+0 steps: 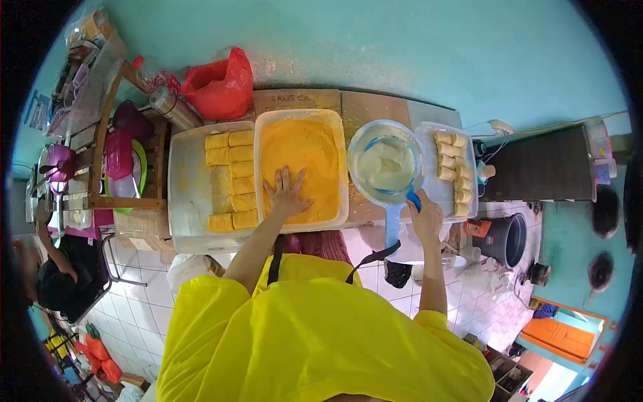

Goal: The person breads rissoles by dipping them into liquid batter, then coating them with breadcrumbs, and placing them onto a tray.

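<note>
My left hand [287,197] lies with fingers spread on orange breadcrumbs [301,147], which fill a white rectangular tub [341,167]. Just right of the tub stands a pale blue long-handled dipper [392,231] holding creamy white batter [385,167]. My right hand [426,218] is closed around a blue-handled utensil [414,198] at the dipper's near right rim; its far end is not distinct in the batter. To the left, a clear tray [191,174] carries rows of crumb-coated rolls [242,169]. Pale uncoated rolls [462,182] lie in another clear tray [429,130] at the right.
Behind the left tray stand a red plastic bag [224,87] and a metal flask [175,107]. A wooden rack [127,202] with bowls borders the left side. Another person [60,268] sits at far left. A dark bucket [506,240] is on the tiled floor at right.
</note>
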Motion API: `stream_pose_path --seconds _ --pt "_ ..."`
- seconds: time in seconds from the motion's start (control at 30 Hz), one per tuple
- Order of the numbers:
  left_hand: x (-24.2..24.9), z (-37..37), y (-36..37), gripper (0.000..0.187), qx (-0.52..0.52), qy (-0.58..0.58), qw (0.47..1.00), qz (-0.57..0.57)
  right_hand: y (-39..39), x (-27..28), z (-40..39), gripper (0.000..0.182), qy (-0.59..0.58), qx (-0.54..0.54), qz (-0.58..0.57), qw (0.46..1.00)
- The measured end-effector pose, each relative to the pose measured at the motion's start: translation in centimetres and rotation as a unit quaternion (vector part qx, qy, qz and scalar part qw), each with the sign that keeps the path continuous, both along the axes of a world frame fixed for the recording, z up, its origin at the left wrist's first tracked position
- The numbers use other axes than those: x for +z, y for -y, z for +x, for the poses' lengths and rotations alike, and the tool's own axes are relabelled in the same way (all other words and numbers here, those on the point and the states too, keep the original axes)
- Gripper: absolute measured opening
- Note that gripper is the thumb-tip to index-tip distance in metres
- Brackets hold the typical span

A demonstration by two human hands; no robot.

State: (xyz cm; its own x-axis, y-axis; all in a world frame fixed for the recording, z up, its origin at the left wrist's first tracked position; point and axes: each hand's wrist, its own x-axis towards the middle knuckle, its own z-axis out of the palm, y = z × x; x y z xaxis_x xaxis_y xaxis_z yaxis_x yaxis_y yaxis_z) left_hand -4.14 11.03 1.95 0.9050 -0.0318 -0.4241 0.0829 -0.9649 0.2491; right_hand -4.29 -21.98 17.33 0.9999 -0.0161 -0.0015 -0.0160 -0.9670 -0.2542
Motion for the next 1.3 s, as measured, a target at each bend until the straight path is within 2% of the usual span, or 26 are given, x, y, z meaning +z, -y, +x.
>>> stream_pose_path --seconds 0.1,0.2,0.3,0.4,0.67,0.77,0.87,1.23,1.3 --pt "-0.1 0.2 -0.2 0.098 -0.004 -0.017 1.000 0.000 -1.5 -0.8 -0.8 0.022 -0.019 -0.025 -0.085 0.996" --pt "0.2 0.2 -0.4 0.097 -0.010 -0.027 1.000 -0.006 -2.2 -1.2 -1.0 0.024 -0.016 -0.020 -0.081 0.996" --pt "-0.1 0.1 -0.7 0.095 -0.017 -0.009 1.000 -0.006 -2.6 -0.4 -1.1 0.025 0.017 -0.068 -0.010 0.998" --pt "0.3 0.3 -0.8 0.094 -0.025 -0.026 0.999 0.003 -1.6 0.5 -0.4 0.029 -0.022 -0.118 0.079 0.990" --pt "-1.7 0.4 -0.9 0.094 -0.052 -0.010 0.999 0.011 -0.2 2.5 -0.4 0.027 -0.005 -0.124 0.053 0.991" --pt "-2.0 0.4 -1.0 0.094 -0.053 -0.004 0.999 0.011 -1.1 3.6 -0.5 0.024 0.009 -0.103 0.008 0.995" --pt "-2.0 0.3 -0.9 0.094 -0.052 0.000 0.998 0.022 -0.4 2.1 -0.4 0.022 0.036 -0.044 -0.060 0.997" --pt "-1.9 -0.1 -0.8 0.094 -0.039 0.023 0.999 -0.001 -0.6 -2.1 -0.6 0.020 0.036 0.063 -0.102 0.992" --pt "-1.5 0.0 -0.6 0.094 -0.036 0.018 0.999 0.002 -0.6 -1.8 -0.6 0.020 0.028 0.065 -0.073 0.995"
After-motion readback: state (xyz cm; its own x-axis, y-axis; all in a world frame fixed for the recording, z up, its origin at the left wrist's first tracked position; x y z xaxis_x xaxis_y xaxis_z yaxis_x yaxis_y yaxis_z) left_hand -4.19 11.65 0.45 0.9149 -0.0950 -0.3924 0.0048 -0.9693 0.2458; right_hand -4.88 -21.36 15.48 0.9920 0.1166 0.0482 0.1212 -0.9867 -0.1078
